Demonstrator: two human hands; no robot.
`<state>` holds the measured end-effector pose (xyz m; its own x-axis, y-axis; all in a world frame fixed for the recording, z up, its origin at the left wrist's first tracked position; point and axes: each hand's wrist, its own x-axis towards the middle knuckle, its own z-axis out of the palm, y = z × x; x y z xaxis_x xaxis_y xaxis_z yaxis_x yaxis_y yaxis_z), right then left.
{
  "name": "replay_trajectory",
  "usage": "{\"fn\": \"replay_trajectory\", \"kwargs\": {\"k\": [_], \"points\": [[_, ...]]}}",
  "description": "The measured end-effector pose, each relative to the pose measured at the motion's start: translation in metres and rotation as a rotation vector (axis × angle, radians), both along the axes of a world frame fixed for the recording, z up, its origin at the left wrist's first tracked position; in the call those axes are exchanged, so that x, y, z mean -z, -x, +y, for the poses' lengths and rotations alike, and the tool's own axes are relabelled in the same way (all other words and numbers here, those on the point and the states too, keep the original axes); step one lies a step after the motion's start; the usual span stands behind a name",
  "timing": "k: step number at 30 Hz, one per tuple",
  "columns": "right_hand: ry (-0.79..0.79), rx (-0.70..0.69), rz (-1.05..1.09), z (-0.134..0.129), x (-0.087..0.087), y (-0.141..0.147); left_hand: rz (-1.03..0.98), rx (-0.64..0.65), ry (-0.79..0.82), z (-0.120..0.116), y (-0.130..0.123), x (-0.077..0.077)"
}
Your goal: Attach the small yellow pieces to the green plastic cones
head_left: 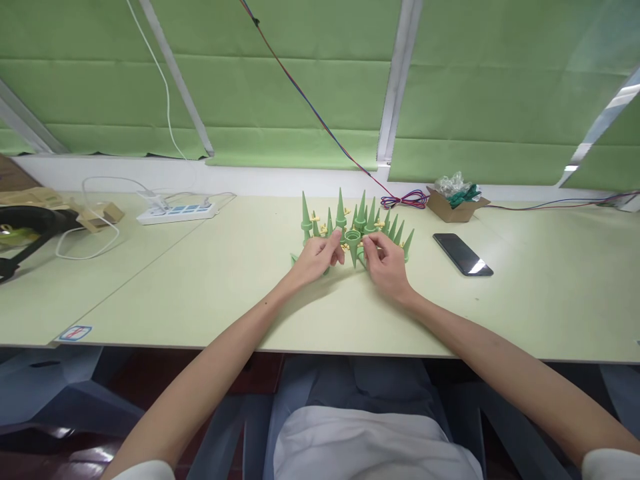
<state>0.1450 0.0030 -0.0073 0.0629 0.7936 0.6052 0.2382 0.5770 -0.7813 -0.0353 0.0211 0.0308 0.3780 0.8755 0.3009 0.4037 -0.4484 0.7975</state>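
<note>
Many green cone-shaped spikes (341,208) with small yellow pieces stand grouped on the pale table (225,293). In front of them, between my hands, is a green cone (353,248) with its point down and its round open end up. My left hand (320,257) is at the cone's left, thumb and fingers pressed together; whatever they hold is too small to name. At the cone's right, my right hand (387,265) has its thumb and index finger pinched at the rim side. Other green pieces lie partly hidden behind both hands.
A black phone (463,255) lies to the right. Behind it sit a small cardboard box (453,208) with plastic and green material, and a coiled cable (405,199). A white power strip (177,213) with cords and a black-framed object (37,233) are on the left.
</note>
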Motion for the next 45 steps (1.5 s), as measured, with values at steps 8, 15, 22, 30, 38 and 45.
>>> {"fn": "replay_trajectory", "kwargs": {"k": [8, 15, 22, 30, 38, 45], "points": [[-0.100, 0.017, -0.048, -0.0009, 0.0004, -0.0017, -0.034, 0.131, 0.121, -0.0001, 0.0017, 0.0003], [-0.182, -0.003, -0.150, -0.0020, -0.0001, -0.0025, -0.059, 0.209, 0.186, -0.0007, 0.0009, -0.0034], [-0.157, -0.023, -0.146, -0.0019, -0.0008, -0.0032, -0.099, 0.237, 0.182, 0.0019, 0.0030, 0.0002], [-0.131, -0.043, -0.141, -0.0032, -0.0026, -0.0030, -0.010, 0.137, 0.058, 0.0007, 0.0056, -0.0002], [-0.026, -0.065, -0.061, -0.0007, -0.0013, -0.0012, 0.050, 0.179, -0.122, -0.0043, 0.0032, -0.0032], [0.059, -0.098, -0.010, 0.0015, -0.0018, -0.0020, 0.111, 0.130, -0.334, -0.0025, 0.0009, 0.0007]]}}
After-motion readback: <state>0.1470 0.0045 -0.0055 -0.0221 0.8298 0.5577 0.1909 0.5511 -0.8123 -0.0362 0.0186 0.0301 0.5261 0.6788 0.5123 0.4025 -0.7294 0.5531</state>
